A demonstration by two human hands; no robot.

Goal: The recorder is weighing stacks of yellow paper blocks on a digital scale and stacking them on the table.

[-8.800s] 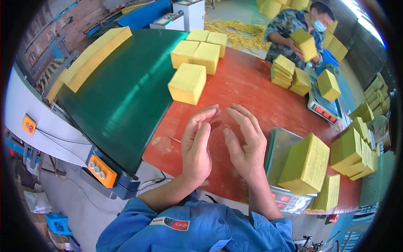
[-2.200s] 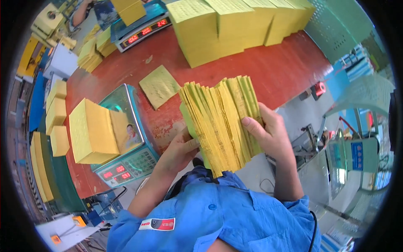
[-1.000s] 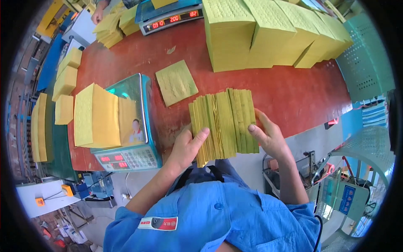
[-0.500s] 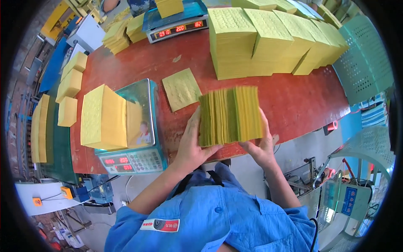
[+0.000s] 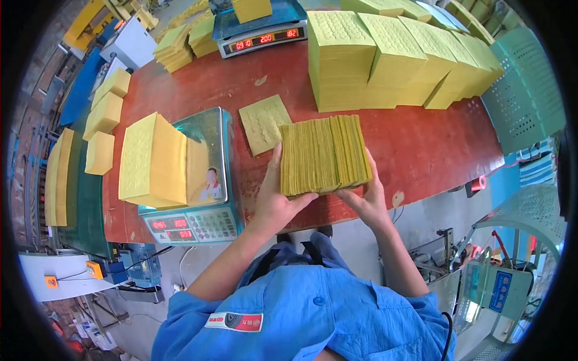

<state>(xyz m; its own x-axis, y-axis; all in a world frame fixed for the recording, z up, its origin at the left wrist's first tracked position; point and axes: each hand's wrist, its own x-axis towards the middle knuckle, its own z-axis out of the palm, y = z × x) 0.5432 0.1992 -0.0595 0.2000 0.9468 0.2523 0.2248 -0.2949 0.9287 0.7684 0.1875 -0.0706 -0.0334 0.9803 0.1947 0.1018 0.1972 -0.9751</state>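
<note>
- paper stack, yellow with greenish streaks, is held between both hands over the near part of the red table; its sheets stand on edge, side by side, with their edges facing up. whether its underside touches the tabletop, i cannot tell.
- left hand grips the stack's left side, fingers pressed along it, thumb laid across the lower near edge.
- right hand grips the other side the same way, fingers along the right face, thumb at the near edge. the two thumbs point toward each other.
- thin square sheet, embossed, lies flat on the table just beyond the stack, which overlaps its right corner in view.
- teal scale sits left of the hands, red display lit, with a large yellow block on its pan.
- second scale stands farther back, another yellow block on it and loose piles to its left.
- tall stacks stand in a row at the far right, touching, near a perforated green panel.
- three smaller blocks line the table's left edge, beside a green belt.
</note>
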